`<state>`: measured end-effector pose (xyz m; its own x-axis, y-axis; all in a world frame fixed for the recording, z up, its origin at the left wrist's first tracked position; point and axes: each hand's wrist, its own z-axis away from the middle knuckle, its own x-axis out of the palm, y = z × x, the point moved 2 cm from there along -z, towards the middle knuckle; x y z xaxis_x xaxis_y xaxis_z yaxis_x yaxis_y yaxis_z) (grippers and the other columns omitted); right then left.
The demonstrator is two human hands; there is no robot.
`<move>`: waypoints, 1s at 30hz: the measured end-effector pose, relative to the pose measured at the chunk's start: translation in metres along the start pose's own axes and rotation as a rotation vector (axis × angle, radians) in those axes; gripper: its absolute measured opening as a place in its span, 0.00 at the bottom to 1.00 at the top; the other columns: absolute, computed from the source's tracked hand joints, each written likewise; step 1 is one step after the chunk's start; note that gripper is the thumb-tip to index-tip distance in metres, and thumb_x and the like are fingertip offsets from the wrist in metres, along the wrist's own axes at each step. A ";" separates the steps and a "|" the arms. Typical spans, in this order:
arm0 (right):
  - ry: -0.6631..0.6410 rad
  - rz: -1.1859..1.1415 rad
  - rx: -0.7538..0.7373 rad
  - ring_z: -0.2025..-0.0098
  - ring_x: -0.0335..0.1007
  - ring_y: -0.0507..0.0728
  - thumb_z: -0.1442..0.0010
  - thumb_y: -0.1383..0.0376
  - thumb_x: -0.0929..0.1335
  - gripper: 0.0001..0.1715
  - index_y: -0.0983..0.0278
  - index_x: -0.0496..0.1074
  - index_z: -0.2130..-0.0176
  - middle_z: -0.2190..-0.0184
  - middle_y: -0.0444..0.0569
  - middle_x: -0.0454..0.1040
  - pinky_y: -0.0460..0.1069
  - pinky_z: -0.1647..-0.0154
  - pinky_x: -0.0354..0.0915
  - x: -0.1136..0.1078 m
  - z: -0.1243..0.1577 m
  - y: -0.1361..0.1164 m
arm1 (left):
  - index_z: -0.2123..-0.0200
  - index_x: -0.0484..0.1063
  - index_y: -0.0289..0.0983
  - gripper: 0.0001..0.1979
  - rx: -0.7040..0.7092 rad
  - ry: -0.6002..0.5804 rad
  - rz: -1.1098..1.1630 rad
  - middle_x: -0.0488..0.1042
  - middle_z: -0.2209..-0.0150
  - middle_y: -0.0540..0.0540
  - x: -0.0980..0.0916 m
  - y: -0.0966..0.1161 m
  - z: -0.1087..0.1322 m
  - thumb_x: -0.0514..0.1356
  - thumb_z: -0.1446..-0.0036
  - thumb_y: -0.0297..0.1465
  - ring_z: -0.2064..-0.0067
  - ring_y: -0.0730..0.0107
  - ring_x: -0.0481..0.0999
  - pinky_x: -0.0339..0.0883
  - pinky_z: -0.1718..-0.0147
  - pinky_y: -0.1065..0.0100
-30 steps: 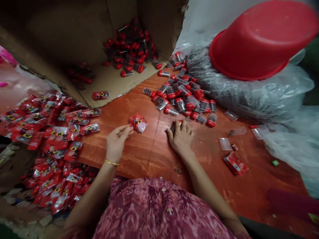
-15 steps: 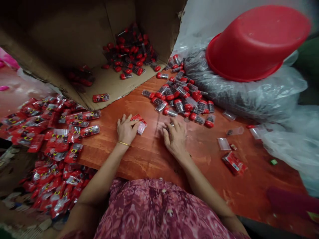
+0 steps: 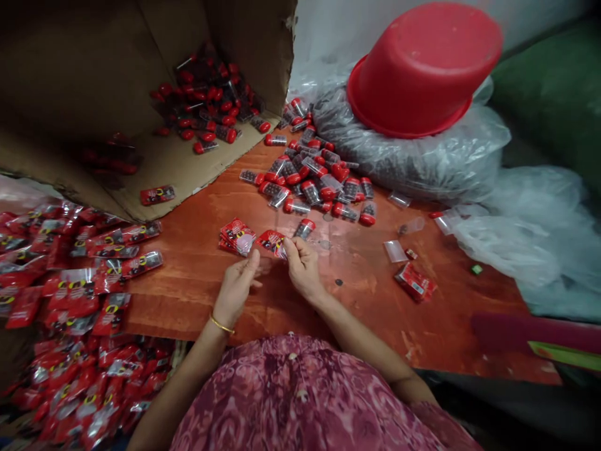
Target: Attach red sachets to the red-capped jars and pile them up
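Note:
My right hand (image 3: 303, 266) pinches a red printed packet (image 3: 271, 242) by its right end, above the middle of the table. Just behind those fingers is a small clear bottle (image 3: 305, 228) with a red cap and dark beads inside; whether the hand touches it I cannot tell. My left hand (image 3: 237, 285) is beside the packet, thumb up and fingers apart, slightly blurred, with nothing visible in it. A small stack of similar red packets (image 3: 236, 237), with a pale round patch showing, lies on the table just beyond my left hand.
Red-capped bottles are heaped on the orange table (image 3: 197, 300) and in a cardboard box (image 3: 197, 178). Filled red packages (image 3: 79, 288) pile up at left. A red tub (image 3: 422, 69) rests on a plastic bag (image 3: 394, 156). Another packet bundle (image 3: 416, 283) lies right.
The view has shifted right. My left hand has come off the packets and drawn back; my right hand has moved left and now grips one packet. A bottle now shows near it.

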<state>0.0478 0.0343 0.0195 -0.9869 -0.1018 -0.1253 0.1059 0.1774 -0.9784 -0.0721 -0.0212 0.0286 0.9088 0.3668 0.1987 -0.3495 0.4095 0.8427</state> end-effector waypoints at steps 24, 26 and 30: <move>-0.038 1.075 0.168 0.60 0.65 0.64 0.46 0.58 0.66 0.16 0.68 0.68 0.63 0.63 0.59 0.71 0.55 0.62 0.60 -0.067 -0.018 0.029 | 0.75 0.71 0.34 0.18 -0.122 0.064 0.370 0.75 0.78 0.51 0.020 0.008 -0.020 0.72 0.69 0.35 0.77 0.76 0.73 0.63 0.79 0.76; -0.075 0.810 0.128 0.66 0.65 0.59 0.45 0.57 0.64 0.14 0.66 0.67 0.65 0.69 0.53 0.70 0.53 0.65 0.61 -0.073 -0.010 0.028 | 0.74 0.71 0.34 0.17 -0.148 0.034 0.384 0.76 0.77 0.51 0.019 0.008 -0.020 0.71 0.67 0.35 0.76 0.75 0.73 0.64 0.78 0.75; -0.239 0.162 0.192 0.79 0.60 0.50 0.45 0.53 0.63 0.18 0.64 0.66 0.62 0.76 0.44 0.68 0.46 0.78 0.60 -0.078 0.011 0.012 | 0.74 0.71 0.35 0.17 -0.168 -0.007 0.380 0.75 0.77 0.51 0.020 0.009 -0.017 0.71 0.68 0.36 0.75 0.75 0.73 0.64 0.78 0.75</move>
<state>0.1269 0.0339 0.0154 -0.9014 -0.3177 -0.2943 0.3024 0.0247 -0.9529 -0.0607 0.0036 0.0317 0.7090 0.5128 0.4841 -0.6925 0.3766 0.6153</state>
